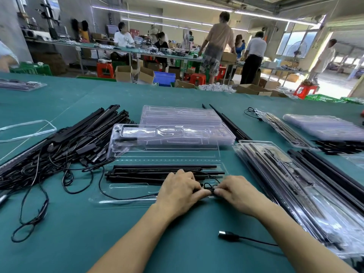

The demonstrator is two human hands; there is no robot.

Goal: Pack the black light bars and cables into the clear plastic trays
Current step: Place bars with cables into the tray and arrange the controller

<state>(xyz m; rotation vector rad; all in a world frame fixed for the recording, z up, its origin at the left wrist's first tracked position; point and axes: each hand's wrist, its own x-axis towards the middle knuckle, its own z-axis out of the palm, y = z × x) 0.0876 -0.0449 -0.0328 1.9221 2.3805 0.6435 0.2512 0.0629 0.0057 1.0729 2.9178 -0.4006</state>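
My left hand point(180, 191) and right hand point(237, 191) pinch the coiled cable point(209, 186) near the worktop's point(128, 233) front edge. Likely light, springy; grip coil's middle.

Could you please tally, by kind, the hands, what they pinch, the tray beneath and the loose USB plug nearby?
Hands: 2, left hand and right hand
Pinched coiled cable: 1
Open clear tray: 1
Loose USB plug: 1
Total: 5

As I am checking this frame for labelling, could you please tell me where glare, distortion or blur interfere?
Head view: ceiling-light glare streaks the empty clear tray, washing out its pockets; wide-angle distortion bows the green table and stretches the packed trays at right; left hand and right hand pinching the coiled cable are sharp; background workers look soft.
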